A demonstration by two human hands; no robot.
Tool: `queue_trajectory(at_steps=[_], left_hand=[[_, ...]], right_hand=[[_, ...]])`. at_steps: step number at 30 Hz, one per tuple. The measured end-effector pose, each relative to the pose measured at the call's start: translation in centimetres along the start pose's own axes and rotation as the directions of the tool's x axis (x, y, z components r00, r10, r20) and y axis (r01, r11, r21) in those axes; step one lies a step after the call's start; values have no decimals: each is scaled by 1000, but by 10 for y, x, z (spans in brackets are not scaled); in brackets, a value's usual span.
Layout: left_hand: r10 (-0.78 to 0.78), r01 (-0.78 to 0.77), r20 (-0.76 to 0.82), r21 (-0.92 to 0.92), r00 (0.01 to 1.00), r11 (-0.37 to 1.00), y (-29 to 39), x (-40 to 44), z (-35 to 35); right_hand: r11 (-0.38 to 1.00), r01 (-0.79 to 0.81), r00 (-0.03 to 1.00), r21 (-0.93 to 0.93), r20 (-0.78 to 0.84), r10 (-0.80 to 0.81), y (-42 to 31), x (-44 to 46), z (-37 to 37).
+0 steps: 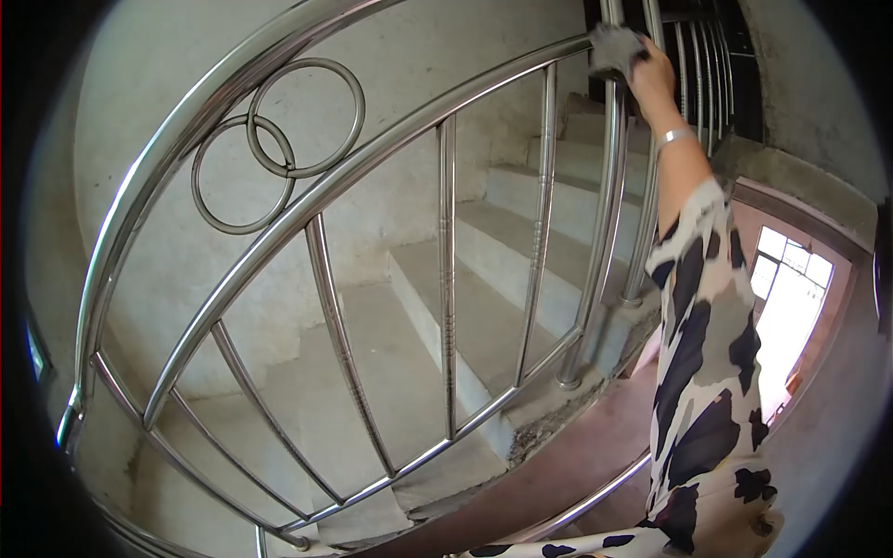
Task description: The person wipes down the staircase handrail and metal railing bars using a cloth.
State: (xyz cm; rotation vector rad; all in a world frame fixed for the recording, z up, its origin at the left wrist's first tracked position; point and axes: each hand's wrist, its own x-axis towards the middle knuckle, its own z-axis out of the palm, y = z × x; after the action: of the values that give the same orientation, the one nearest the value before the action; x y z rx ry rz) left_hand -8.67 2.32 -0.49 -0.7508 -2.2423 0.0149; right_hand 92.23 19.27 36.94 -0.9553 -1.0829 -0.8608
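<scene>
My right hand [654,73] reaches up at the top right, its fingers closed on a grey cloth [616,50]. The cloth is pressed against an upright post of the metal stair railing [446,279], where the sloping middle rail [502,78] meets it. A silver bracelet [675,137] is on the wrist, and a light sleeve with dark patches [698,353] covers the arm. The cloth and fingers are slightly blurred. My left hand does not show.
Concrete steps [521,251] rise behind the railing. Two linked metal rings [305,62] sit between the upper rails. A bright doorway [791,316] is at the right, and more railing bars [702,84] stand at the top right.
</scene>
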Motion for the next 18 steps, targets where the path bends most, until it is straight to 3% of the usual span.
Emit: queue_trajectory(at_steps=[2, 3, 5, 8, 9, 11, 13, 14, 16, 18], left_hand=[[-215, 257, 149, -383, 965, 887, 33, -32, -100], [-219, 263, 155, -380, 963, 887, 37, -35, -117], [-237, 269, 128, -393, 963, 879, 42, -42, -139], [-256, 268, 86, -417, 963, 868, 44, -49, -148], [-251, 264, 88, -415, 964, 870, 45, -47, -145], [-342, 396, 224, -272, 912, 877, 42, -34, -132], [-327, 379, 201, -338, 923, 862, 23, -20, -80], [-312, 357, 176, -400, 934, 844, 15, -17, -66], [-318, 365, 181, -419, 931, 831, 13, -13, -70], [-324, 389, 216, -451, 921, 803, 18, -10, -74]], right_hand=[[961, -25, 989, -275, 134, 64, -23, 16, 27], [907, 62, 987, -417, 162, 7, -50, 12, 31], [923, 63, 980, -379, 200, 16, -96, -14, 26], [847, 387, 899, -364, 353, -259, -126, -51, 31], [845, 452, 858, -284, 398, -324, -138, -72, 32], [800, 591, 733, -105, 482, -479, -184, -125, 21], [675, 727, 533, 126, 517, -670, -213, -167, 26], [680, 722, 538, 124, 518, -665, -215, -174, 32], [614, 764, 582, 199, 200, -788, -210, -178, 42], [637, 760, 612, 127, 187, -768, -185, -149, 44]])
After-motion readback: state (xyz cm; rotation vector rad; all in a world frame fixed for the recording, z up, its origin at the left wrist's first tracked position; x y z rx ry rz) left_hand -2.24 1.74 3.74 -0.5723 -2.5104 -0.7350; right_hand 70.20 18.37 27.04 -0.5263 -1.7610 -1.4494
